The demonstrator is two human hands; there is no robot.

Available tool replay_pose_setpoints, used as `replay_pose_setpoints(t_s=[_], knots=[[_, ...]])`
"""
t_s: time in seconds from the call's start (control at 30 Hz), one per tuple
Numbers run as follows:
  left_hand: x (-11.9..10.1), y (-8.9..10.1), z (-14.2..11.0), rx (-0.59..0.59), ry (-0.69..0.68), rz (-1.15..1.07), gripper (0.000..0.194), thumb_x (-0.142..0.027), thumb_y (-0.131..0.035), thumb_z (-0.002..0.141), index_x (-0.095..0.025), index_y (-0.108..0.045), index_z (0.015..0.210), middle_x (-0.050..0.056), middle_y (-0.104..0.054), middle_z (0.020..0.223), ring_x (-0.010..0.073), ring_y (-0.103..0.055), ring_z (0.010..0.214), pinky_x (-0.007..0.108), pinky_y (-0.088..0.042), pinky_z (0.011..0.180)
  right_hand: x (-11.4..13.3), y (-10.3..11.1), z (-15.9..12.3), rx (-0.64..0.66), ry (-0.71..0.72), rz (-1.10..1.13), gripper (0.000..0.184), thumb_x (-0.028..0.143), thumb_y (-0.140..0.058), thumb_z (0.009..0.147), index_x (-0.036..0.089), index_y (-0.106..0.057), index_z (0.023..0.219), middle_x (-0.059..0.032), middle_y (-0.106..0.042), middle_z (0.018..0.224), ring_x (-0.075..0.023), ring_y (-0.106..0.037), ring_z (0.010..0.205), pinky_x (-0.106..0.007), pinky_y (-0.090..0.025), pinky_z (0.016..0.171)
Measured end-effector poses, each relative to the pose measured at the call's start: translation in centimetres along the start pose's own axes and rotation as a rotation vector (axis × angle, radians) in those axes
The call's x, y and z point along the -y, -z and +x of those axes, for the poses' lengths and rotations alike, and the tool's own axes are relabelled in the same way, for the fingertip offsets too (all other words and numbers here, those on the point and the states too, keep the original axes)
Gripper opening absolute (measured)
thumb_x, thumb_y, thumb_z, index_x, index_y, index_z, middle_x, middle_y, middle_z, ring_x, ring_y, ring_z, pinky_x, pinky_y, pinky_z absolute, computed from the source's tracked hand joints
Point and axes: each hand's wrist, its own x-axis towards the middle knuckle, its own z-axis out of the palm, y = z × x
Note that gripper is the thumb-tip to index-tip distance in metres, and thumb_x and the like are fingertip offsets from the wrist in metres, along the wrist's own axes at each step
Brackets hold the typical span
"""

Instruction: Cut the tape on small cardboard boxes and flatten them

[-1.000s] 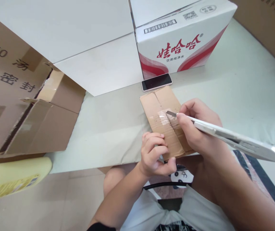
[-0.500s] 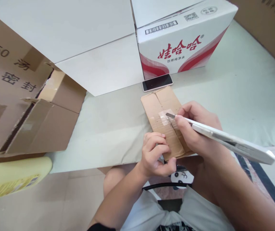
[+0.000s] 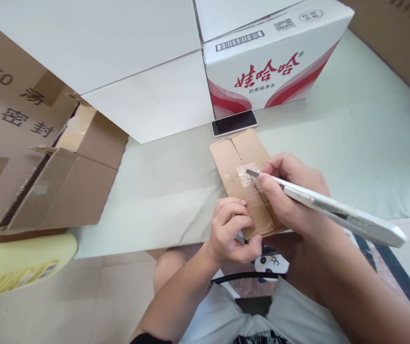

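Observation:
A small brown cardboard box lies on the pale green cloth in front of me, with a slit seam along its top and a patch of clear tape across it. My left hand grips the near left corner of this box, fingers curled over the edge. Between the fingers and thumb of my right hand is a white utility knife, its long handle slanting back to the right. The short metal blade rests at the tape patch; whether it has gone through is too fine to tell.
Behind the box lies a phone against a white and red carton. A large white box stands to its left. Open brown cartons and a yellow bottle are at the left. The cloth-covered table ends near my knees.
The knife's handle end has dipped slightly and shifted a little left, and my right hand has edged left with it. The left hand and the box look almost unchanged.

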Motion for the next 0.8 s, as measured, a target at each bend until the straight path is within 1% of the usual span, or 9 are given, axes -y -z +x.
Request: replay_pose_setpoints(t_s=[0.37,0.47,0.63,0.8], knots=[[0.1,-0.16,-0.14,0.003,0.003,-0.006,0.01,-0.027,-0.062,0.083,-0.022,-0.054,0.085,0.002,-0.059,0.083,0.0212,-0.066,0.092,0.038,-0.06,0.081,-0.41,-0.04,-0.17,-0.007,0.027,-0.018,0.019,0.036,-0.062,0.087,0.024,-0.053,0.076,0.0073,-0.047,0.053,-0.01,-0.039,0.045,-0.028,-0.033,0.05],[0.07,-0.24,-0.25,-0.02,0.0,-0.006,0.01,-0.026,-0.062,0.083,-0.021,-0.054,0.085,0.002,-0.059,0.082,0.0207,-0.066,0.092,0.037,-0.06,0.081,-0.14,0.06,-0.04,-0.024,0.03,-0.008,0.018,0.035,-0.062,0.087,0.024,-0.053,0.076,0.007,-0.048,0.052,-0.01,-0.039,0.045,-0.028,-0.033,0.049],[0.08,-0.36,-0.55,-0.067,0.0,0.004,0.013,-0.026,-0.065,0.08,-0.022,-0.054,0.085,0.002,-0.06,0.081,0.0217,-0.067,0.09,0.038,-0.061,0.077,0.4,0.3,0.13,-0.043,-0.037,0.01,0.016,0.035,-0.062,0.086,0.025,-0.054,0.076,0.0046,-0.051,0.055,-0.0115,-0.042,0.047,-0.028,-0.033,0.048],[0.05,-0.49,-0.58,-0.094,-0.025,0.034,0.013,-0.026,-0.065,0.083,-0.021,-0.053,0.087,0.002,-0.062,0.082,0.0212,-0.069,0.089,0.037,-0.061,0.076,-0.16,0.29,0.02,-0.069,-0.059,0.069,0.014,0.035,-0.062,0.087,0.025,-0.054,0.081,0.004,-0.053,0.059,-0.0119,-0.044,0.05,-0.028,-0.034,0.048]])
